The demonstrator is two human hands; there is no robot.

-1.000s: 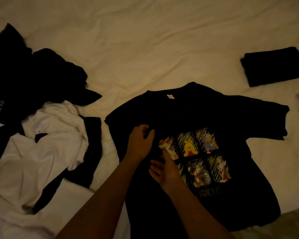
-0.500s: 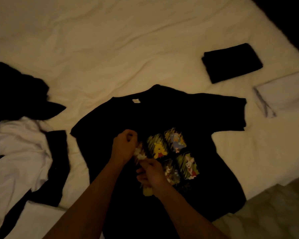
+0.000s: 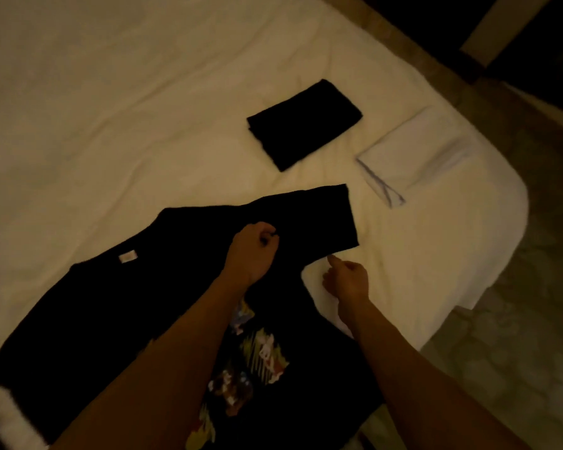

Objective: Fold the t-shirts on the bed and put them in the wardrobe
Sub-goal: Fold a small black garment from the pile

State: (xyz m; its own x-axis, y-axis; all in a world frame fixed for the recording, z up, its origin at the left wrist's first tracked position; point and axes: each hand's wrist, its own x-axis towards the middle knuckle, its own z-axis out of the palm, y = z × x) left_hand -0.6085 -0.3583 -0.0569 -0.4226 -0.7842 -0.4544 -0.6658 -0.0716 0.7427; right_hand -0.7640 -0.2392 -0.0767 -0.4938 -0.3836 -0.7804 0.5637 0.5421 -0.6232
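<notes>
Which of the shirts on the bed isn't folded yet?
The black t-shirt with the cartoon print, spread open under both hands. The plain black folded t-shirt and the white folded t-shirt beyond it are already neat rectangles.

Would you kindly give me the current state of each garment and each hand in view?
Black printed t-shirt: spread on the bed, unfolded.
Black folded garment: folded, lying apart.
White folded garment: folded, near the bed's corner.
Left hand: gripping the shirt's shoulder fabric.
Right hand: fingers curled, by the sleeve.

black t-shirt (image 3: 117, 306) hem cut off below, print (image 3: 257, 358) blurred, partly behind forearms
</notes>
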